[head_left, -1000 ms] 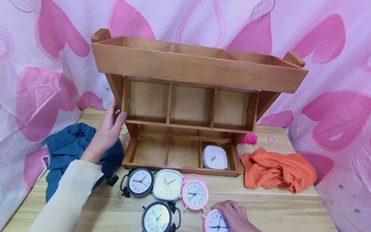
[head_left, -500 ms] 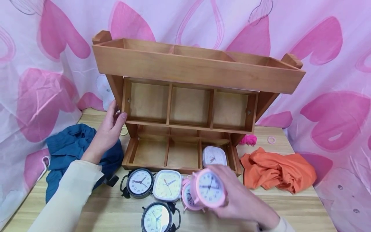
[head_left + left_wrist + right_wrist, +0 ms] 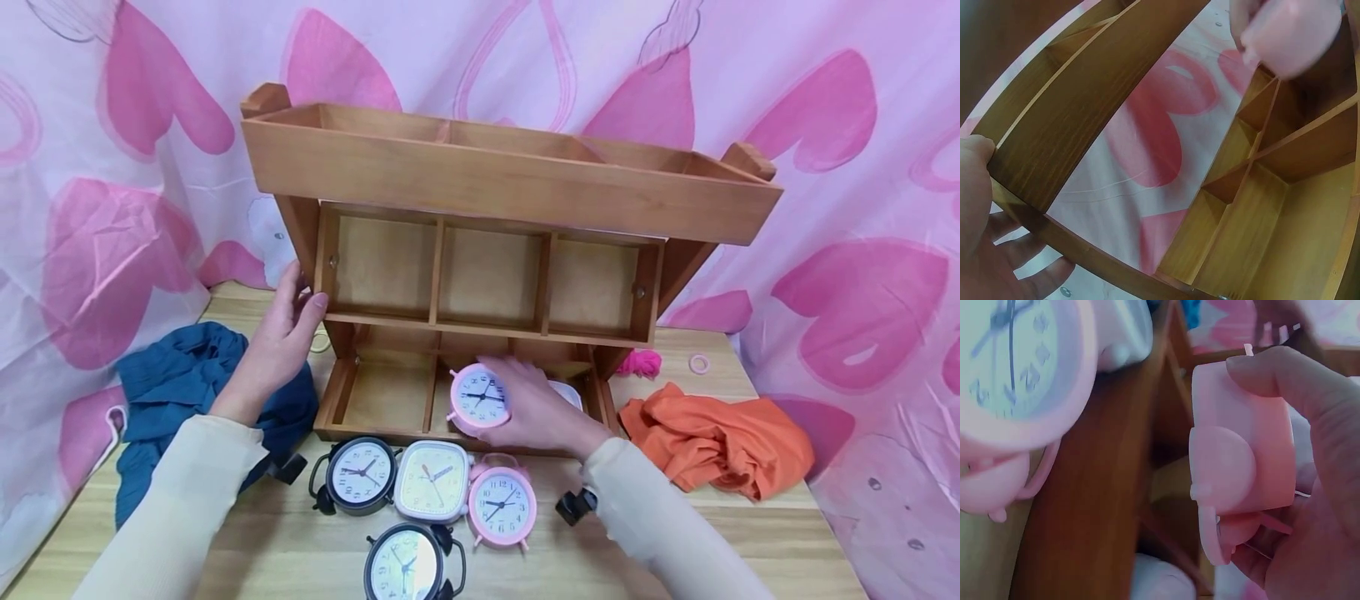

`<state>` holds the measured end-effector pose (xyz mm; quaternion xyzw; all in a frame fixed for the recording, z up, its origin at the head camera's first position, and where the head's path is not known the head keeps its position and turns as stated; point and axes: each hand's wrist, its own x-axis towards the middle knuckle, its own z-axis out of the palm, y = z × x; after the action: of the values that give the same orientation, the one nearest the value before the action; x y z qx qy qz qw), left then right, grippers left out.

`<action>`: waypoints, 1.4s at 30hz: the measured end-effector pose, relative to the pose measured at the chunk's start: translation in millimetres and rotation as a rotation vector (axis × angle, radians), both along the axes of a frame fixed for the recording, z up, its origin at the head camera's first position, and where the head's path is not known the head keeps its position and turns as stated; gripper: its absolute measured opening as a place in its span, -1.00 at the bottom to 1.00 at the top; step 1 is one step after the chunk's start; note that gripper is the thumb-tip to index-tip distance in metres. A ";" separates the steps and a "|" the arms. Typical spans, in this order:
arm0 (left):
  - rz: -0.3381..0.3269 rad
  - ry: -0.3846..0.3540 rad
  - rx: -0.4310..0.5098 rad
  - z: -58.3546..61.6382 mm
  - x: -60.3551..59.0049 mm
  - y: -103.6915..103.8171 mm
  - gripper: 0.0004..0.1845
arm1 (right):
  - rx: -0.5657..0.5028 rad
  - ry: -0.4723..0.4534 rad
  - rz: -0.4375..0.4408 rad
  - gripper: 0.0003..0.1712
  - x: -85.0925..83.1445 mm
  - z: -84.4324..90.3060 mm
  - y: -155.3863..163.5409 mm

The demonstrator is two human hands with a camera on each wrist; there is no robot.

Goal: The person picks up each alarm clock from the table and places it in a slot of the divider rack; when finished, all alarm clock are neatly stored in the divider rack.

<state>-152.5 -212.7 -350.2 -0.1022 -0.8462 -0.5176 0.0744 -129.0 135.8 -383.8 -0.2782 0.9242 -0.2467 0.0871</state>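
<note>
Right hand (image 3: 542, 410) grips a pink alarm clock (image 3: 480, 398), fingers curled round its back, dial facing the camera, at frame centre over the middle compartment of the bottom tier of the wooden shelf (image 3: 495, 179); can't tell if it's touching the floor of the compartment. Left hand (image 3: 281, 329) sits at centre-left, fingers straight, thumb and palm pressed on the shelf's left side panel. A white square clock (image 3: 566, 390) in the bottom-right compartment, mostly hidden behind the right hand. Lower centre on the table (image 3: 750, 533): black clock (image 3: 360, 475), cream square clock (image 3: 432, 482), second pink clock (image 3: 501, 506), another black clock (image 3: 408, 565) below them. Blue cloth (image 3: 172, 392) at left, orange cloth (image 3: 720, 442) at right.
</note>
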 end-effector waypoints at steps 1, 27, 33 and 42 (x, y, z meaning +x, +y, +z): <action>-0.001 0.000 -0.001 -0.1 -0.2 0.1 -0.29 | 0.014 -0.013 -0.009 0.12 -4.4 -3.3 -2.8; -0.009 -0.008 0.005 -1.3 -1.5 -0.6 -0.30 | -0.057 -0.033 -0.029 -0.02 -9.2 -16.7 -0.1; -0.017 0.007 0.016 -1.8 -2.3 -1.3 -0.32 | -0.178 -0.024 -0.113 0.06 30.2 3.6 29.8; -0.016 0.006 0.020 0.3 -2.8 -2.0 -0.31 | -0.371 -0.025 -0.080 0.06 92.5 -20.8 60.9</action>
<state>-155.3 -214.7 -349.9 -0.1096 -0.8401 -0.5261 0.0737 -36.5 196.7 -404.5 -0.2495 0.8721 -0.4194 0.0360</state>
